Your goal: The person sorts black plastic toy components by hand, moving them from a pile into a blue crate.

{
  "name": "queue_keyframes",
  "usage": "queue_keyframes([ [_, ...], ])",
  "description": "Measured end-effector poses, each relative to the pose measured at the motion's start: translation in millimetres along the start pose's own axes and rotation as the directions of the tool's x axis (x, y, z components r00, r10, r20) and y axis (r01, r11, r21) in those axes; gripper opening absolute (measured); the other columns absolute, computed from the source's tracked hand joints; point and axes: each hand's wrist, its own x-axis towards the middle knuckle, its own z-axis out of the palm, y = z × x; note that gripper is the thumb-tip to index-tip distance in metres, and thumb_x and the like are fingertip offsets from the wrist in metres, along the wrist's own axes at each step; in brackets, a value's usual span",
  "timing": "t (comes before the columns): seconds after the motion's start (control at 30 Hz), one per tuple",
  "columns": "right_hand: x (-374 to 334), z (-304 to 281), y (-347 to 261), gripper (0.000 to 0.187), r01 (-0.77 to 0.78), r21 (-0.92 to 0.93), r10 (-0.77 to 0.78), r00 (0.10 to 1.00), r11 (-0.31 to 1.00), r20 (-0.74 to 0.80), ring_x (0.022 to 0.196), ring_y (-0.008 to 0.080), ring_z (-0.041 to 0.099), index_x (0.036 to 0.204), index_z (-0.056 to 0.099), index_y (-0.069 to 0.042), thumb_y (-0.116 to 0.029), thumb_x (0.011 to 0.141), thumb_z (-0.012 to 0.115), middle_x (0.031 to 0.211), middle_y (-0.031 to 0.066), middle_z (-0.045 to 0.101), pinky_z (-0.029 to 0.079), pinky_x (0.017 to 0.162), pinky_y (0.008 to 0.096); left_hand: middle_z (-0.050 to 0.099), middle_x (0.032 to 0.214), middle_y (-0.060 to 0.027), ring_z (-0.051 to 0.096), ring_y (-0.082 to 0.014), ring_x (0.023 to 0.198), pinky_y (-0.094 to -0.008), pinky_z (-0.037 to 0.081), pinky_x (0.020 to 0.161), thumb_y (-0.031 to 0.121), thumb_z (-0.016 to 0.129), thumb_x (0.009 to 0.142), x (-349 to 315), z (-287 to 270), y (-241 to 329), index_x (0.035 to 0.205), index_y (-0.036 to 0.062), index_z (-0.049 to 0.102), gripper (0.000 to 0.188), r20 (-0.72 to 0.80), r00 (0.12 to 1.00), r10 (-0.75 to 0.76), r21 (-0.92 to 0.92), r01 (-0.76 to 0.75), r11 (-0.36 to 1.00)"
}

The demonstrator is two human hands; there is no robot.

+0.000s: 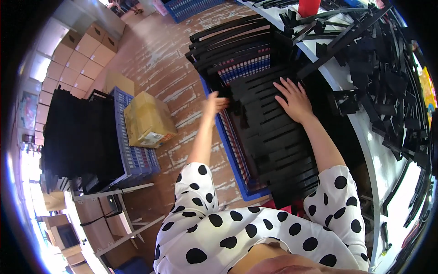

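A blue plastic crate (233, 170) stands before me, with long flat black strips (278, 132) stacked side by side in it. My right hand (295, 102) lies on top of these strips, fingers spread and palm down. Over the crate's left rim is my left hand (216, 105), somewhat blurred, its thumb apart from the fingers and nothing visible in it. Those fingertips reach toward the strips' left ends; whether they touch is unclear. More black strips (228, 43) lie across the far end of the crate.
To the right, a white table (365, 137) bears a heap of black pieces (378, 77) and a red container (309, 8). On the left are a taped cardboard box (148, 119), another blue crate (130, 137) and a tall black stack (80, 137). Cartons (77, 57) line the wall.
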Motion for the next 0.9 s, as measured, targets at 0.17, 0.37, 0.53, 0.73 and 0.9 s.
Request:
queue_keyframes([
  [0.17, 0, -3, -8, 0.056, 0.03, 0.0, -0.03, 0.999, 1.0, -0.036, 0.148, 0.0239, 0.023, 0.15, 0.037, -0.025, -0.05, 0.101, 0.043, 0.158, 0.0046, 0.031, 0.015, 0.122, 0.0442, 0.061, 0.126, -0.0165, 0.055, -0.0237, 0.112, -0.0424, 0.043, 0.098, 0.061, 0.045, 0.094, 94, -87, -34, 0.133, 0.0018, 0.053, 0.071, -0.465, 0.884, 0.041, -0.334, -0.218, 0.917],
  [0.37, -3, 0, -8, 0.058, 0.043, -0.021, -0.044, 0.997, 0.999, -0.066, 0.148, 0.0271, 0.023, 0.152, 0.035, -0.024, -0.051, 0.101, 0.043, 0.158, 0.0061, 0.03, 0.018, 0.121, 0.0451, 0.056, 0.137, -0.0064, 0.051, -0.0244, 0.122, -0.0348, 0.034, 0.108, 0.063, 0.046, 0.094, 173, -44, -41, 0.143, 0.0068, 0.048, 0.074, -0.048, 0.953, 0.3, -0.785, -0.222, 0.578],
  [0.53, -17, 4, 3, 0.06, -0.023, -0.061, 0.022, 1.0, 0.998, -0.02, 0.148, 0.027, 0.022, 0.153, 0.034, -0.024, -0.051, 0.1, 0.043, 0.159, 0.0062, 0.029, 0.017, 0.121, 0.0461, 0.055, 0.138, -0.0068, 0.053, -0.0268, 0.121, -0.039, 0.043, 0.102, 0.061, 0.05, 0.094, 154, 79, -16, 0.142, 0.0064, 0.048, 0.073, 0.135, 0.947, 0.291, -0.675, -0.127, 0.727],
  [0.73, -2, -2, -21, 0.059, 0.066, -0.003, -0.066, 0.997, 0.998, -0.051, 0.148, 0.0269, 0.023, 0.152, 0.035, -0.024, -0.05, 0.1, 0.045, 0.159, 0.0066, 0.03, 0.017, 0.12, 0.046, 0.063, 0.125, -0.0093, 0.058, -0.0246, 0.111, -0.0385, 0.046, 0.095, 0.047, 0.047, 0.097, 175, 38, -42, 0.132, 0.0036, 0.056, 0.056, -0.178, 0.984, -0.018, -0.673, -0.108, 0.732],
  [0.9, 2, 1, -5, 0.06, 0.055, 0.004, -0.054, 0.998, 0.999, -0.043, 0.148, 0.027, 0.023, 0.153, 0.033, -0.025, -0.051, 0.1, 0.044, 0.159, 0.0052, 0.029, 0.019, 0.119, 0.0471, 0.068, 0.104, -0.0107, 0.062, -0.0235, 0.1, -0.0359, 0.047, 0.09, 0.034, 0.047, 0.095, 171, 20, -61, 0.116, 0.0004, 0.063, 0.043, -0.597, 0.801, 0.045, -0.546, -0.447, 0.709],
])
